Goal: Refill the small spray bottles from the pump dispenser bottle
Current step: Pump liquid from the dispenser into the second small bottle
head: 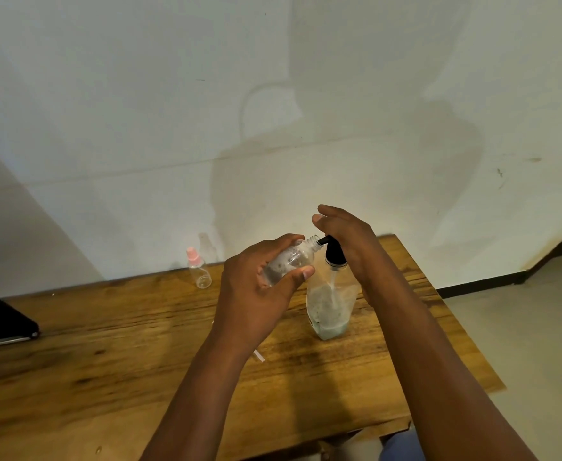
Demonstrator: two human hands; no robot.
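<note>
**Refill in hand: open spray bottle held to the pump nozzle**

1. Left hand (259, 281): fingers and thumb curled round the small spray bottle (287, 261), cap off, tilted so its open neck meets the spout. Clear, thin-walled plastic, probably light and a little slippery if wet; a grip about the mid-body, as here, seems right, and a hard squeeze may dent it or push liquid out.
2. Right hand (346, 241): just right of the left, fingers fairly straight, palm resting over the black pump head (334, 252).
3. Pump dispenser bottle (331, 304): stands on the worktop (139, 327) below the right hand; clear, partly filled, likely to tip under an off-centre press.
4. Small white strip (259, 356): beneath the left wrist; what it is cannot be told.
5. Second spray bottle, pink cap (198, 267): beyond and left of the left hand, near the wall, well apart. Nothing blocks the reach.
6. Dark flat object (0, 321): far left edge.
</note>
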